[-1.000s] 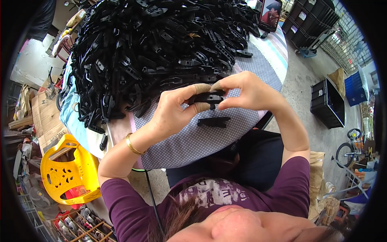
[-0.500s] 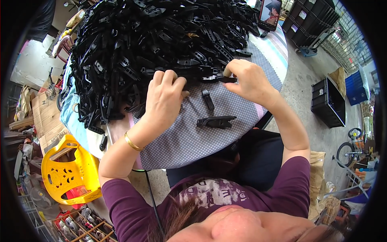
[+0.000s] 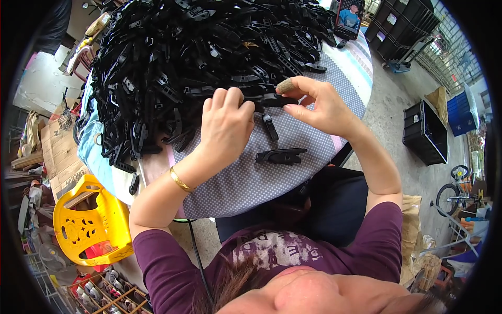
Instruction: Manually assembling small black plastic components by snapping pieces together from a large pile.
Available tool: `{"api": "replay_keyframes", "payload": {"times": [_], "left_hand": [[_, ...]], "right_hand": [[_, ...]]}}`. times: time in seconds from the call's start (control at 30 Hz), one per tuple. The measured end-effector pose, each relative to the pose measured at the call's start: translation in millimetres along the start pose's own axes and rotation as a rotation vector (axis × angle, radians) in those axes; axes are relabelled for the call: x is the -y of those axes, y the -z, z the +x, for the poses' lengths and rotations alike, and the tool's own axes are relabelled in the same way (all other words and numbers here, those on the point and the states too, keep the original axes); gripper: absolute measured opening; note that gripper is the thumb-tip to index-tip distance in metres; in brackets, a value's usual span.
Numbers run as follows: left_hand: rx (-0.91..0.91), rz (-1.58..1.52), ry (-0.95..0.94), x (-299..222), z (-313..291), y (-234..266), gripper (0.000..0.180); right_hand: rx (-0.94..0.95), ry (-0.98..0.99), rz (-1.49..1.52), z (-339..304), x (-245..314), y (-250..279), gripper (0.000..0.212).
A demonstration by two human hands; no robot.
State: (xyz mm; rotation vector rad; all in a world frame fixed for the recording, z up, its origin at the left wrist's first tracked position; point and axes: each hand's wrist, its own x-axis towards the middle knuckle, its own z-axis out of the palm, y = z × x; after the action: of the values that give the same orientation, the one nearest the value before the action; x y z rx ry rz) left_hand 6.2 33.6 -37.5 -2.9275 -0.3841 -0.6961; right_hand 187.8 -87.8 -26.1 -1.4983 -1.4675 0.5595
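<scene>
My left hand [image 3: 227, 121], with a gold bangle at its wrist, is closed with curled fingers at the left end of a black plastic buckle-like part [image 3: 269, 98]. At that part's right end, my right hand [image 3: 320, 104] has it between thumb and forefinger; a tan cover wraps the forefinger's tip. Just below lies a small black clip piece [image 3: 270, 127] on the dotted tablecloth [image 3: 225, 193]. Nearer me rests a longer black toothed piece [image 3: 281, 156]. Beyond my hands rises a large heap of similar black plastic parts [image 3: 183, 57]. My left fingertips are mostly hidden.
A phone [image 3: 349, 15] stands at the table's far right. To the left is a yellow plastic chair [image 3: 89, 220]. Black crates [image 3: 400, 26] are stacked at the far right, with an open black crate [image 3: 424, 133] on the floor. A cable [image 3: 196, 251] hangs by my left side.
My left hand has moved right, toward my right hand. My right hand has shifted slightly left, its forefinger lifting into view above the part. The phone's picture has changed.
</scene>
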Motion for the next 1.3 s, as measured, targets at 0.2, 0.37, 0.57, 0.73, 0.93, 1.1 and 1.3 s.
{"api": "replay_keyframes", "payload": {"times": [0.2,0.37,0.57,0.73,0.93,1.1,1.3], "left_hand": [[-0.185,-0.972,0.432,8,8,7,0.012],[0.021,-1.441,0.648,0,5,6,0.025],[0.069,-1.486,0.582,-10,-3,9,0.046],[0.031,-1.654,0.690,-7,-8,3,0.042],[-0.038,-1.458,0.583,-7,-8,7,0.030],[-0.033,-1.303,0.429,-6,-11,15,0.034],[-0.085,-1.013,0.176,-2,-15,7,0.034]], "right_hand": [[-0.142,0.057,0.111,-4,11,-18,0.033],[-0.213,0.168,-0.015,-4,5,-34,0.025],[-0.278,0.485,-0.566,-9,6,-38,0.025],[-0.292,0.591,-0.646,-9,8,-39,0.023],[-0.267,0.588,-0.523,-10,7,-37,0.027],[-0.288,0.544,-0.458,-5,13,-29,0.039],[-0.002,0.224,-0.205,-5,15,-16,0.043]]}}
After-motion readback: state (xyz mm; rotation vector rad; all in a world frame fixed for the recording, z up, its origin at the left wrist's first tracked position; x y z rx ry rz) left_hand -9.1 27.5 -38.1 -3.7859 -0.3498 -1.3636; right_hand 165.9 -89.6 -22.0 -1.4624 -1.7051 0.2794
